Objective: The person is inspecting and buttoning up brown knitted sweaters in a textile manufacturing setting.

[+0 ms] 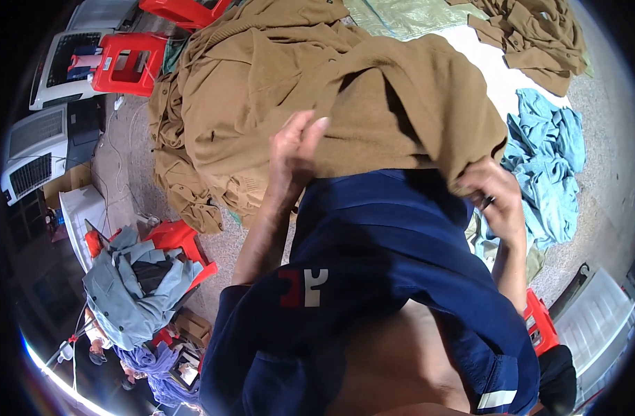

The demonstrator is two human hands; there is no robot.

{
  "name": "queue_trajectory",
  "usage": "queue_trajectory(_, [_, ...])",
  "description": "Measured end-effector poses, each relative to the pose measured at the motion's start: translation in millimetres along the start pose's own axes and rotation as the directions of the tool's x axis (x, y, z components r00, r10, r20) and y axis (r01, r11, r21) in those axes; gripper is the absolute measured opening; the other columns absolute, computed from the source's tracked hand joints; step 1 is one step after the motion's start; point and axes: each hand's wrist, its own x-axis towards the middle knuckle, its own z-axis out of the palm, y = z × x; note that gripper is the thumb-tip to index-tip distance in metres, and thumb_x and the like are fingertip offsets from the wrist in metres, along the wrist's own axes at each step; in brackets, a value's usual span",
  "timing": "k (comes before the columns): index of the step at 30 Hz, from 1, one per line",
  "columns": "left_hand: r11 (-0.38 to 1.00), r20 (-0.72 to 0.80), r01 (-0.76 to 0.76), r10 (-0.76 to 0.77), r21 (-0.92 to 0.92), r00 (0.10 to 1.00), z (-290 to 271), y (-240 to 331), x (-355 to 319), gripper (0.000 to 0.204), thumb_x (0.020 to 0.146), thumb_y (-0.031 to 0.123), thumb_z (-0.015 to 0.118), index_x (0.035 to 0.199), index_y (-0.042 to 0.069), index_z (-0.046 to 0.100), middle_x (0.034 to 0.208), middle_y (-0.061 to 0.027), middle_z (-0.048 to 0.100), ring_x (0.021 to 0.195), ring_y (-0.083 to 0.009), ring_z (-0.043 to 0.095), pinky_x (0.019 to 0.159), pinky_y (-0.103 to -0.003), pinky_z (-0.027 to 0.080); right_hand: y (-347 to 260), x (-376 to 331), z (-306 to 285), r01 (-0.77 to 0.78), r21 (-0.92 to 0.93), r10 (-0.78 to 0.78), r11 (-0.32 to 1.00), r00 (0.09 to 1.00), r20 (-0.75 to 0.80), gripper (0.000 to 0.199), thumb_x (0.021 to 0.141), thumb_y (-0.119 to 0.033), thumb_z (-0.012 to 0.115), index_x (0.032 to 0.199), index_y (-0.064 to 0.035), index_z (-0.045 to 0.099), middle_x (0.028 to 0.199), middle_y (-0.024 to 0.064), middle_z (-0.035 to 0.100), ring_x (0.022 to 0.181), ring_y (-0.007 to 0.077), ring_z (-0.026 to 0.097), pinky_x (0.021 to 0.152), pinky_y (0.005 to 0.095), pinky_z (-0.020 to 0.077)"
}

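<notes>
A brown knitted garment (pixel 393 132) is spread across my lap, one part raised in a fold on the right. My right hand (pixel 501 201) is closed on that fold's lower edge, by my right thigh. A small dark object (pixel 486 202) shows at its fingers; I cannot make out its kind. My left hand (pixel 294 149) is at the garment's near left edge, thumb and forefinger apart, with nothing seen between them. Its other fingers are partly hidden. Beyond it lies a large heap of brown button-up knitwear (pixel 241 90).
More brown garments (pixel 532 41) lie far right, near light blue clothes (pixel 543 159). At left stand red stools (pixel 130 62) and white appliances (pixel 36 132), with cables on the floor. A grey-blue jacket (pixel 123 298) lies over a red stool at lower left.
</notes>
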Motion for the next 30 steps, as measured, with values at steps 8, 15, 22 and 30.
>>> queue_trajectory(8, [0.956, 0.396, -0.271, 0.292, -0.110, 0.871, 1, 72, 28, 0.015, 0.086, 0.008, 0.060, 0.098, 0.000, 0.063, 0.088, -0.0125, 0.060, 0.076, -0.0273, 0.060, 0.069, -0.032, 0.049, 12, 91, 31, -0.154, 0.320, 0.071, 0.935, 0.964, 0.255, 0.018, 0.078, 0.007, 0.062, 0.095, -0.0002, 0.064, 0.099, 0.0051, 0.060, 0.084, 0.0133, 0.059, 0.071, 0.0266, 0.0492])
queue_trajectory(15, [0.983, 0.145, -0.165, 0.152, 0.081, 0.978, -8, -10, 28, 0.018, 0.085, 0.006, 0.067, 0.102, -0.001, 0.066, 0.089, -0.0058, 0.065, 0.078, -0.0139, 0.062, 0.073, -0.026, 0.048, 43, 96, 40, -0.422, 0.468, 0.435, 0.776, 0.896, 0.087, 0.014, 0.090, -0.001, 0.059, 0.103, 0.0012, 0.066, 0.086, -0.0025, 0.063, 0.078, 0.0043, 0.057, 0.075, 0.0201, 0.0462])
queue_trajectory(22, [0.940, 0.387, 0.289, -0.201, -0.183, 0.900, -22, -31, 40, 0.020, 0.087, 0.012, 0.071, 0.102, -0.001, 0.067, 0.083, 0.0051, 0.061, 0.075, -0.0035, 0.051, 0.066, -0.020, 0.042, 73, 86, 41, -0.413, 0.646, 0.555, 0.642, 0.832, -0.020, 0.015, 0.092, -0.004, 0.061, 0.105, 0.0010, 0.065, 0.091, -0.0018, 0.064, 0.081, 0.0035, 0.058, 0.075, 0.0179, 0.0457])
queue_trajectory(30, [0.960, 0.313, 0.256, -0.279, 0.114, 0.908, -29, -38, 32, 0.022, 0.089, 0.015, 0.067, 0.102, -0.002, 0.066, 0.080, 0.0015, 0.063, 0.070, -0.0061, 0.050, 0.064, -0.025, 0.043, 82, 73, 40, -0.398, 0.727, 0.641, 0.560, 0.764, -0.076, 0.018, 0.092, -0.005, 0.059, 0.107, 0.0002, 0.066, 0.093, 0.0014, 0.067, 0.084, 0.0071, 0.062, 0.079, 0.0204, 0.0477])
